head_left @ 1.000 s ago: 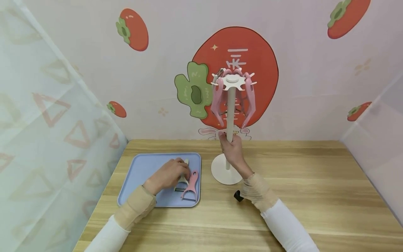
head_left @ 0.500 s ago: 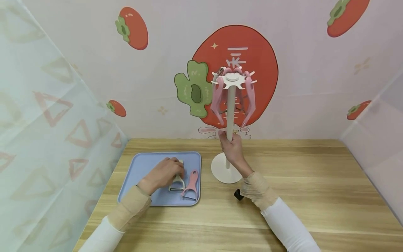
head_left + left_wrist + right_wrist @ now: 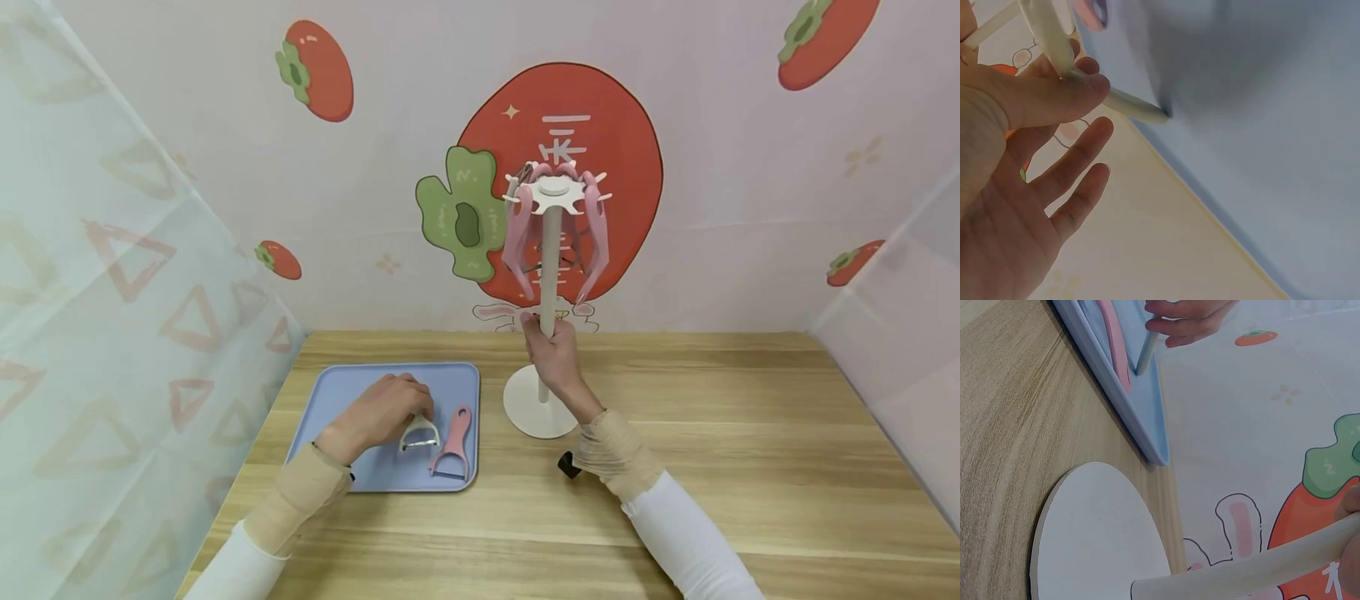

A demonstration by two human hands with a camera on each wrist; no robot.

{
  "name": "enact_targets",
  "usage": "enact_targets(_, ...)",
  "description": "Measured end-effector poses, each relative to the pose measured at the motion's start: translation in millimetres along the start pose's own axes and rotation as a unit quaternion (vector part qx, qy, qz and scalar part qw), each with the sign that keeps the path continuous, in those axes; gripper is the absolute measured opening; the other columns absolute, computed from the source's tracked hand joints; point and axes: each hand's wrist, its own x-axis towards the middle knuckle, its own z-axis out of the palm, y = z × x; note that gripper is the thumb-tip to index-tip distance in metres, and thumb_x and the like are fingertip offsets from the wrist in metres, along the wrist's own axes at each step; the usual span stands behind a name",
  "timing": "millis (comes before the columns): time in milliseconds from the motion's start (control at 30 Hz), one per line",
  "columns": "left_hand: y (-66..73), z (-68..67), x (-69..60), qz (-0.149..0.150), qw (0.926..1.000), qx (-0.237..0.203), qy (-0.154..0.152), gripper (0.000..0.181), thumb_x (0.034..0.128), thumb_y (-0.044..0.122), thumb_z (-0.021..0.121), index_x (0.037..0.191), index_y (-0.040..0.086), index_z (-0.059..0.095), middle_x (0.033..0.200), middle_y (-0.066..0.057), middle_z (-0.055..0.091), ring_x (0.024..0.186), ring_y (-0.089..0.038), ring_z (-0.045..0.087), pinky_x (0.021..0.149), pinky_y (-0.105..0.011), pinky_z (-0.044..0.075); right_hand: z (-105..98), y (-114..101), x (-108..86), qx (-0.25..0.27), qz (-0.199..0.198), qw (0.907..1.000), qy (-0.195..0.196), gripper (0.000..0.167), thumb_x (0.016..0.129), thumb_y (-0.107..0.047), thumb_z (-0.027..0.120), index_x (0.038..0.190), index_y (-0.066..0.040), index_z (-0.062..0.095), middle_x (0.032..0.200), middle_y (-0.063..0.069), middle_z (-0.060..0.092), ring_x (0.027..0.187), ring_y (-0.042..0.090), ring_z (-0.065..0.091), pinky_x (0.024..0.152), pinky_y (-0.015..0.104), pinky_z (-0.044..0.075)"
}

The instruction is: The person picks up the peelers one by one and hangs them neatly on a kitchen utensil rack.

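Note:
Over the blue tray (image 3: pixel 341 387), my left hand (image 3: pixel 382 408) pinches a cream-white Y-shaped peeler (image 3: pixel 422 422) between thumb and forefinger. In the left wrist view the peeler's handle (image 3: pixel 1135 106) slants down, its end at or very near the tray surface. To its right a pink peeler (image 3: pixel 459 427) lies on the tray, apart from the hand. My right hand (image 3: pixel 557 360) grips the pole of a white stand (image 3: pixel 551 250). Around the stand's hooked top hang several pink peelers (image 3: pixel 597 232) and, at the back left, a whitish one partly hidden.
The stand's round white base (image 3: pixel 532 421) sits on the wooden table (image 3: pixel 712 467), right of the tray. A small black object (image 3: pixel 568 464) shows beside my right wrist. A patterned backdrop (image 3: pixel 712 250) rises behind the table, with a side panel at each end.
My left hand has moved leftwards with the cream-white peeler, away from the pink peeler on the tray. The right hand stays on the pole.

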Motion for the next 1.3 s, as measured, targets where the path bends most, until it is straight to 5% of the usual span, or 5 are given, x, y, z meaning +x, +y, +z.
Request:
enact_targets(367,3.3,-10.4,-2.5,-0.044,0.9946,-0.078,-0.053,0.029,0.0855,-0.01,0.081,0.103,0.013,0.081,0.104,0.002,0.077,0.102,-0.019,0.074,0.09,-0.04,0.062,1.2,0.8,-0.3,0.004,-0.004,1.0,0.003,0.051,0.109,-0.008,0.055,0.062,0.007,0.043,0.048,-0.012,0.039,0.041,0.002,0.035,0.04,0.019,0.027)
enact_targets(633,5.5,-13.4,-3.3,-0.037,0.9903,-0.125,-0.048,0.027,0.0909,-0.01,0.076,0.11,0.009,0.078,0.109,-0.001,0.074,0.103,-0.018,0.073,0.09,-0.037,0.062,2.0,0.4,-1.1,0.006,0.002,1.0,0.005,0.052,0.109,-0.007,0.054,0.061,0.009,0.041,0.048,-0.013,0.039,0.041,0.001,0.035,0.039,0.019,0.027)
enact_targets(967,11.1,-25.4,2.0,-0.023,0.9862,-0.164,-0.003,0.024,0.0952,0.0,0.077,0.113,0.016,0.073,0.108,0.006,0.073,0.101,-0.011,0.07,0.091,-0.041,0.062,0.9,-0.1,2.4,-0.002,-0.002,1.0,0.007,0.051,0.108,-0.007,0.054,0.061,0.009,0.041,0.048,-0.013,0.039,0.04,0.002,0.035,0.039,0.019,0.027)
enact_targets(1133,21.5,-36.7,5.7,-0.012,0.9866,-0.148,0.066,0.023,0.0965,0.012,0.081,0.117,0.019,0.071,0.107,0.009,0.072,0.096,-0.008,0.071,0.086,-0.034,0.061,0.6,0.5,2.9,-0.004,-0.002,0.9999,0.01,0.052,0.108,-0.008,0.055,0.06,0.008,0.041,0.047,-0.012,0.039,0.04,0.002,0.035,0.038,0.019,0.027)
enact_targets(1300,32.7,-47.9,10.6,0.005,0.9736,-0.182,0.138,0.025,0.0957,0.014,0.082,0.118,0.017,0.071,0.105,0.009,0.072,0.092,-0.006,0.071,0.081,-0.028,0.063,1.1,0.8,-0.3,-0.01,0.012,0.9998,0.011,0.051,0.108,-0.007,0.055,0.062,0.007,0.043,0.048,-0.011,0.039,0.04,0.003,0.035,0.039,0.02,0.027)
